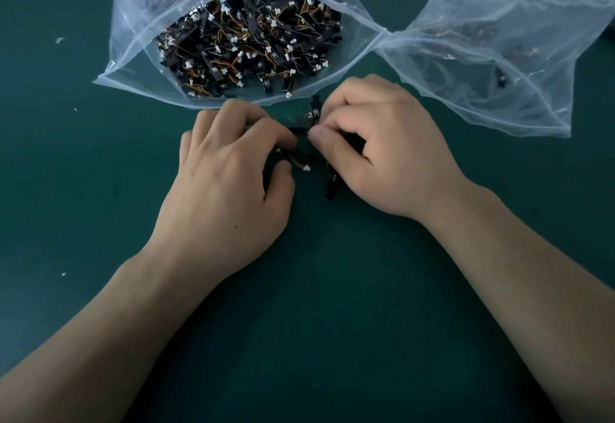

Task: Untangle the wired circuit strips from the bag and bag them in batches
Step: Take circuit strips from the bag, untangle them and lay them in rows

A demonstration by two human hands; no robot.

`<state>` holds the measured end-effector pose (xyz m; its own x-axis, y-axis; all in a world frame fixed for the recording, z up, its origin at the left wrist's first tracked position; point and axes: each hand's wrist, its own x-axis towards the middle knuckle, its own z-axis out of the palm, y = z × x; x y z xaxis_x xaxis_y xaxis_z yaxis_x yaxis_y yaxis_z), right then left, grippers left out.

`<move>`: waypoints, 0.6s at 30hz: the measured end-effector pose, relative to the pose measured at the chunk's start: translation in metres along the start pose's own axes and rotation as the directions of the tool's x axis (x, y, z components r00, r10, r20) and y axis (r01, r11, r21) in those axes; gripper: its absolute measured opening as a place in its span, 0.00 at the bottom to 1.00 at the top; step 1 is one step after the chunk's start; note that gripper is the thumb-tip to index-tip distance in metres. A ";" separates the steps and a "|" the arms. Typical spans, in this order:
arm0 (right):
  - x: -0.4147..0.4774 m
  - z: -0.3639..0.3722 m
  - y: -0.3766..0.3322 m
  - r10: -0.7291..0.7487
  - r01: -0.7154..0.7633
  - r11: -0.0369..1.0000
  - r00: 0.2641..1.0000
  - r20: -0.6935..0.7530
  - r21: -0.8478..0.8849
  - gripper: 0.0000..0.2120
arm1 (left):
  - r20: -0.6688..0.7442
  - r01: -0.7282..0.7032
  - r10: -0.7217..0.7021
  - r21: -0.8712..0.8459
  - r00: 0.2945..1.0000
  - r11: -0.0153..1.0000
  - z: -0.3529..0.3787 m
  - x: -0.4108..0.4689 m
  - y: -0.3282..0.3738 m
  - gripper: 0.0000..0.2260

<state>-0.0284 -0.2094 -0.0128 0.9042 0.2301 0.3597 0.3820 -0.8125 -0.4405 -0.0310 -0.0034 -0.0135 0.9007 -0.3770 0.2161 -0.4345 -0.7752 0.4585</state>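
both hands (229,169) (372,143) pinch tangled circuit strips (301,156) (bag (133,40) open).

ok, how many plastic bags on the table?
2. A full bag of circuit strips lies open at top centre; a nearly empty bag sits at upper right, their corners meeting. Both run past the top edge, so others may be out of view.
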 end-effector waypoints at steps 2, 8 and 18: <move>-0.004 -0.002 -0.002 0.013 -0.013 1.000 0.998 -0.055 0.005 0.11 | -0.029 -0.025 0.024 -0.041 0.999 0.999 0.001 0.000 -0.002 0.09; -0.034 -0.009 -0.007 0.179 -0.183 0.978 0.983 -0.040 -0.096 0.11 | -0.124 -0.057 0.037 -0.155 0.992 0.986 -0.003 0.003 -0.001 0.16; -0.039 -0.015 -0.006 0.213 -0.207 0.975 0.973 -0.092 0.075 0.09 | -0.250 0.020 -0.150 -0.457 0.956 0.889 -0.004 0.005 -0.002 0.10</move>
<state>-0.0690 -0.2212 -0.0123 0.9433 0.0010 0.3320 0.2000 -0.7998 -0.5660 -0.0253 -0.0014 -0.0095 0.9280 -0.1172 0.3537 -0.3660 -0.4651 0.8061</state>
